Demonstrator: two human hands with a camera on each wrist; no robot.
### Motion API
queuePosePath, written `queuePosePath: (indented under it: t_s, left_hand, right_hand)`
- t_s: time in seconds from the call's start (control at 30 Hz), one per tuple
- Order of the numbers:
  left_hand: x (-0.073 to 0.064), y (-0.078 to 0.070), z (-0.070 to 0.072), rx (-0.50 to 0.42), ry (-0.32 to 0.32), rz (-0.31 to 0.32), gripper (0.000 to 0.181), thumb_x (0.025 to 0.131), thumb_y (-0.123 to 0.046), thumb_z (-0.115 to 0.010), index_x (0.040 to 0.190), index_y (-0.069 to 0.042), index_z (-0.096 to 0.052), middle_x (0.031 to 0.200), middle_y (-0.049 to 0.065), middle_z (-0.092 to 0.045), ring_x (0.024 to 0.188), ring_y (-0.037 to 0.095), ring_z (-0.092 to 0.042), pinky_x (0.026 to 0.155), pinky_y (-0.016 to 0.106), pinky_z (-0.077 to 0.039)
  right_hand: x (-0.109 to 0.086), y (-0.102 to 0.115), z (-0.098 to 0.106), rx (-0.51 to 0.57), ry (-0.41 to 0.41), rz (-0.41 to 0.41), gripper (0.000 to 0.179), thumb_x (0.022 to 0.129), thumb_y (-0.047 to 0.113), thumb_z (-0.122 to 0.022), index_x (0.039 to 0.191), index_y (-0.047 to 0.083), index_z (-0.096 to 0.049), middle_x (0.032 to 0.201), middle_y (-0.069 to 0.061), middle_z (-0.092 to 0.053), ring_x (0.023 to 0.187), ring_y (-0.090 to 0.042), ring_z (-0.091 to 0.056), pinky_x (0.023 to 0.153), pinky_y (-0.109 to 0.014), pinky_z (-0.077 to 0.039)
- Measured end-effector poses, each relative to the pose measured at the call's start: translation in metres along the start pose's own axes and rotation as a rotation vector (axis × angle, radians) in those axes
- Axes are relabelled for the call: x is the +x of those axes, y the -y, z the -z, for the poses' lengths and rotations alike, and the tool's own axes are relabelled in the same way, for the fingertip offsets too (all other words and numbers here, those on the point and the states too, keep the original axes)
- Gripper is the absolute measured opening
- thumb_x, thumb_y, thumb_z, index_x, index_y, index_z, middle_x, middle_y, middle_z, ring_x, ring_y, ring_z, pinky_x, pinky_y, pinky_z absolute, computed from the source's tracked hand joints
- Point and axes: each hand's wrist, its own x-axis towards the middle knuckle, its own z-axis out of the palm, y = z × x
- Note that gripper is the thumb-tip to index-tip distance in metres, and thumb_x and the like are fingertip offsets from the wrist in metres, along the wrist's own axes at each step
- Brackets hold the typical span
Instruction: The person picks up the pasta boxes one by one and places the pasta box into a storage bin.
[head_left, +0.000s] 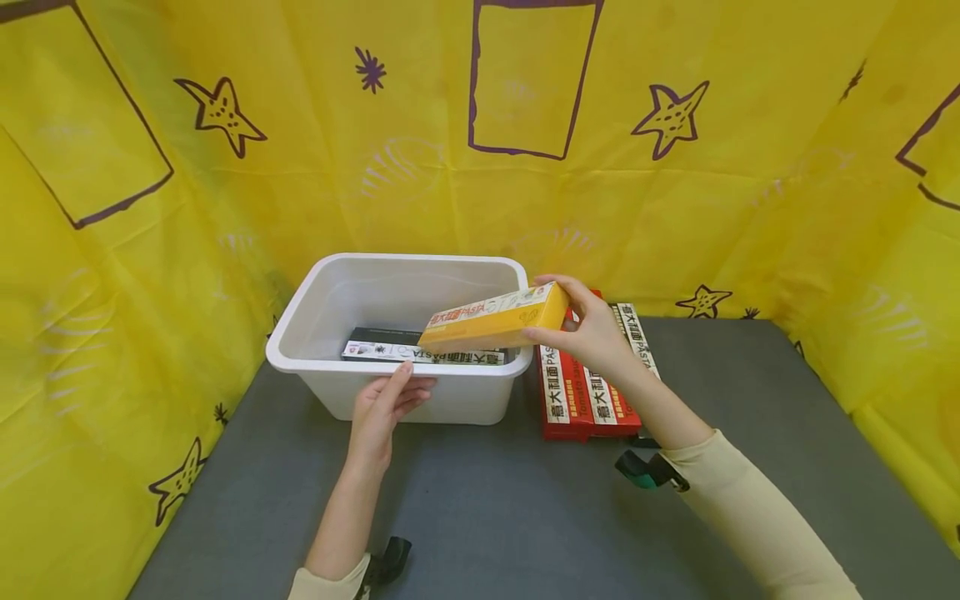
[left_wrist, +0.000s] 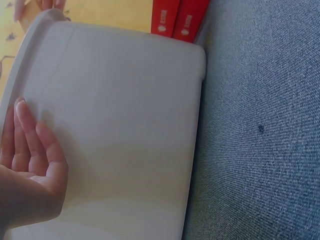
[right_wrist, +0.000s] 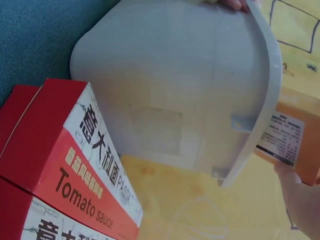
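Note:
My right hand (head_left: pixel 592 329) grips the right end of a yellow pasta box (head_left: pixel 498 321), which is held tilted over the right part of a white plastic bin (head_left: pixel 420 396). In the right wrist view the orange-looking side of that pasta box (right_wrist: pixel 305 112) carries a white label. At the bin's front rim, my left hand (head_left: pixel 380 412) has its thumb on the rim and its fingers under it, against the outer wall. Inside the bin lies a black pasta box (head_left: pixel 393 337) with a white printed side, partly hidden by the yellow one.
Red tomato sauce pasta boxes (head_left: pixel 577 400) stand side by side to the right of the bin. Another box with a white printed strip (head_left: pixel 636 337) is behind them, partly covered by my right arm. A yellow patterned cloth (head_left: pixel 450 108) surrounds the grey table (head_left: pixel 480 517).

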Motion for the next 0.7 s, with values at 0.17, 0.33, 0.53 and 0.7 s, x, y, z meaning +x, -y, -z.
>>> queuePosePath:
  t_s: [0.17,0.33,0.53,0.7]
  left_hand:
    - [0.000,0.000,0.001,0.007,-0.001,0.005,0.027,0.097,-0.026,-0.063,0.082,-0.007,-0.073,0.080,0.005,-0.074,0.073,0.016,-0.071,0.077,0.030,-0.057]
    - [0.000,0.000,0.000,0.004,-0.001,-0.010,0.028,0.096,-0.028,-0.064,0.084,-0.004,-0.073,0.080,0.006,-0.074,0.073,0.017,-0.071,0.076,0.031,-0.057]
    - [0.004,0.008,0.004,-0.006,0.043,-0.077,0.033,0.093,-0.033,-0.067,0.089,-0.001,-0.074,0.082,0.005,-0.075,0.073,0.014,-0.071,0.073,0.028,-0.057]
    - [0.003,0.008,0.003,-0.013,0.032,-0.061,0.032,0.094,-0.032,-0.066,0.089,-0.002,-0.073,0.083,0.005,-0.075,0.072,0.015,-0.071,0.073,0.028,-0.057]
  right_hand:
    - [0.003,0.000,-0.001,-0.022,0.015,-0.018,0.070,0.078,0.019,-0.084,0.139,0.015,-0.051,0.140,-0.005,-0.046,0.117,-0.023,-0.056,0.091,-0.032,-0.051]
    - [0.010,-0.002,0.000,-0.073,-0.025,-0.028,0.076,0.075,0.022,-0.086,0.141,0.016,-0.049,0.141,-0.004,-0.048,0.124,-0.020,-0.051,0.097,-0.032,-0.048]
    - [0.021,-0.008,-0.002,-0.016,-0.045,-0.016,0.073,0.076,0.014,-0.085,0.139,0.009,-0.048,0.136,-0.010,-0.052,0.125,-0.022,-0.050,0.099,-0.032,-0.047]
    - [0.026,-0.011,-0.008,-0.057,-0.034,-0.005,0.073,0.077,0.018,-0.085,0.139,0.007,-0.048,0.137,-0.008,-0.052,0.129,-0.020,-0.046,0.104,-0.035,-0.042]
